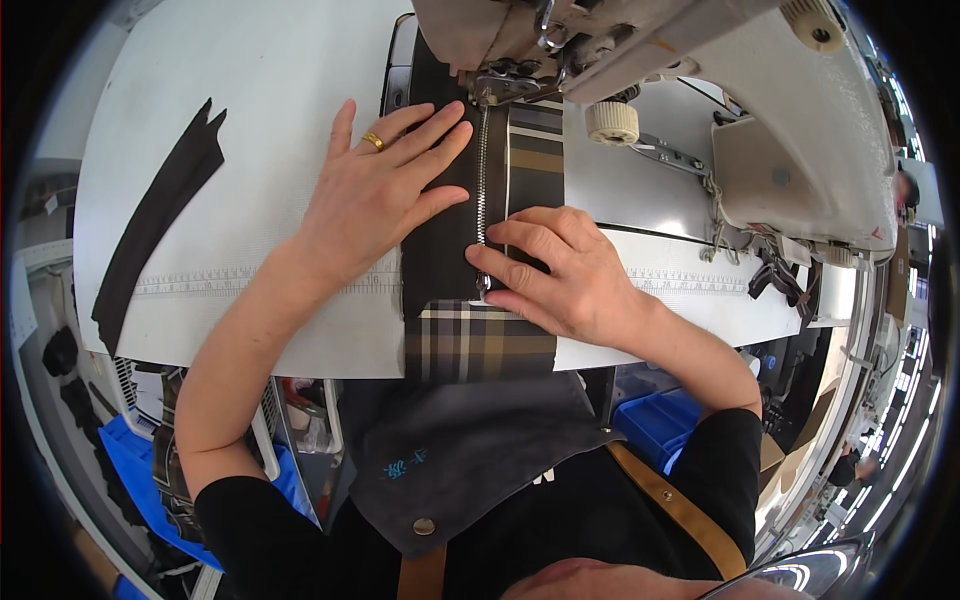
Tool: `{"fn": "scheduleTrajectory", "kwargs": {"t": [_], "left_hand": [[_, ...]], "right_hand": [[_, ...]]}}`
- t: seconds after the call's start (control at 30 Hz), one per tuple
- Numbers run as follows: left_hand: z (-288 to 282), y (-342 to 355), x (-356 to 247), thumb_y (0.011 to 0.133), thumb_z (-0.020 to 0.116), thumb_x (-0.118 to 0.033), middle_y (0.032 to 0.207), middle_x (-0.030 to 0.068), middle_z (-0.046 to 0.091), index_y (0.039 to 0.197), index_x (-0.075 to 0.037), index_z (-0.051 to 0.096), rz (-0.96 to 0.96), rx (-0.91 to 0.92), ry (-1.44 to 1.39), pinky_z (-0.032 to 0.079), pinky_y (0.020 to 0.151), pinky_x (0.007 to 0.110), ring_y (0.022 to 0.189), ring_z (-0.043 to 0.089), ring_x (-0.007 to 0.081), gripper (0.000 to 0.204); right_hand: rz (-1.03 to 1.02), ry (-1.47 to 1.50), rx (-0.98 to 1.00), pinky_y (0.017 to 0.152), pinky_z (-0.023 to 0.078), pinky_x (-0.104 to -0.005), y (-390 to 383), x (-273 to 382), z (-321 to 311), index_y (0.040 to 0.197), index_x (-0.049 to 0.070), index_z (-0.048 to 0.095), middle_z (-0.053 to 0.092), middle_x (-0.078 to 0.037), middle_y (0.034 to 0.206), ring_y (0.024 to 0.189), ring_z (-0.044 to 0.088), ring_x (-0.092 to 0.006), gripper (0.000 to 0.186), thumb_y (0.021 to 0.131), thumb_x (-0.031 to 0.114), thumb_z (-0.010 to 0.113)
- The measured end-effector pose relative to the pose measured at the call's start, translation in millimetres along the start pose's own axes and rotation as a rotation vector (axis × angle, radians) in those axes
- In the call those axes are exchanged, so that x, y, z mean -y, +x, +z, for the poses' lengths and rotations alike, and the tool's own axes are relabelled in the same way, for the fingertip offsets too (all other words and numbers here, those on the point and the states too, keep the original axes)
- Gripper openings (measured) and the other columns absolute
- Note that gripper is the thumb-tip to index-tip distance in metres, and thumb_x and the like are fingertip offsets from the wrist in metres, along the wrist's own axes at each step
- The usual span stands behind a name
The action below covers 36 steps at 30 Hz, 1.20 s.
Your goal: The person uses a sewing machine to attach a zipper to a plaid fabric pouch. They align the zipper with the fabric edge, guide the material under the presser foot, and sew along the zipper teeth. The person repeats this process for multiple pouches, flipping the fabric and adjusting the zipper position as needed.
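Note:
A silver-toothed zipper (482,170) runs lengthwise over a dark fabric strip (428,265), up to the presser foot (495,90) of a sewing machine. Plaid fabric (480,345) shows at the near end and along the right side. My left hand (385,180), a gold ring on one finger, lies flat on the dark strip left of the teeth, fingers spread. At the zipper's near end, my right hand (560,265) closes its thumb and index finger around the metal slider (484,283). Its other fingers curl over the fabric to the right.
The machine's arm (800,130) overhangs the right side of the white table (250,80), which has a printed ruler (200,280). A loose dark fabric strip (160,220) lies at left. Below the table are blue bins (655,425). A phone-like object (398,75) sits beside the fabric.

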<state>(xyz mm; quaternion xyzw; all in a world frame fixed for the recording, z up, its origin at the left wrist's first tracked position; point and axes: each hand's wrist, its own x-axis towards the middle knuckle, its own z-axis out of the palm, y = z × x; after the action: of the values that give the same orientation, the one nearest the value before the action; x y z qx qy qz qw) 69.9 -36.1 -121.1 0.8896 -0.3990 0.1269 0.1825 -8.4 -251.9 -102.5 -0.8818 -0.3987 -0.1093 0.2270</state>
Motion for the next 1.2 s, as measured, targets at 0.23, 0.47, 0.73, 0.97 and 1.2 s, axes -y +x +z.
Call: {"fn": "scheduleTrajectory", "kwargs": {"t": [0.23,0.47,0.73,0.97,1.2], "left_hand": [[0,-1,4,0.087,0.061,-0.027,0.134,-0.0014,0.052,0.127,-0.014,0.057,0.022,0.044,-0.001,0.021,0.107,0.054,0.123,0.047,0.0177,0.042],[3,0,1,0.086,0.062,-0.021,0.134,0.0014,0.052,0.122,-0.007,0.059,0.065,-0.012,-0.010,0.028,0.105,0.051,0.121,0.049,0.0194,0.038],[1,5,-2,0.084,0.062,-0.013,0.131,0.0100,0.051,0.122,0.001,0.056,0.044,-0.022,-0.266,0.045,0.095,0.039,0.117,0.050,0.0299,0.040],[0,7,3,0.084,0.060,-0.005,0.126,0.0095,0.053,0.122,-0.003,0.057,0.073,-0.016,-0.265,0.048,0.090,0.037,0.111,0.053,0.0294,0.038],[-4,12,13,0.082,0.062,-0.004,0.110,0.0055,0.062,0.108,-0.009,0.067,0.063,0.009,-0.322,0.050,0.081,0.035,0.095,0.058,0.0257,0.027]], "right_hand": [[0.015,-0.045,-0.038,0.076,0.045,-0.0346,9,-13,0,0.106,0.009,0.065,0.056,-0.005,0.103,0.096,0.053,-0.0228,0.039,0.071,0.021,0.074],[0.019,-0.035,-0.036,0.079,0.046,-0.0364,18,-32,0,0.109,0.009,0.065,0.058,-0.007,0.106,0.098,0.053,-0.0261,0.039,0.073,0.020,0.072],[0.017,-0.027,-0.070,0.080,0.047,-0.0362,31,-54,0,0.109,0.009,0.066,0.059,-0.006,0.105,0.095,0.055,-0.0262,0.036,0.075,0.019,0.073],[0.068,-0.155,-0.073,0.078,0.049,-0.0344,26,-46,1,0.108,0.011,0.067,0.061,-0.006,0.107,0.096,0.057,-0.0232,0.035,0.073,0.009,0.068],[0.067,-0.227,-0.101,0.075,0.049,-0.0336,22,-34,6,0.107,0.012,0.068,0.062,-0.005,0.106,0.093,0.059,-0.0231,0.041,0.067,0.005,0.066]]}}
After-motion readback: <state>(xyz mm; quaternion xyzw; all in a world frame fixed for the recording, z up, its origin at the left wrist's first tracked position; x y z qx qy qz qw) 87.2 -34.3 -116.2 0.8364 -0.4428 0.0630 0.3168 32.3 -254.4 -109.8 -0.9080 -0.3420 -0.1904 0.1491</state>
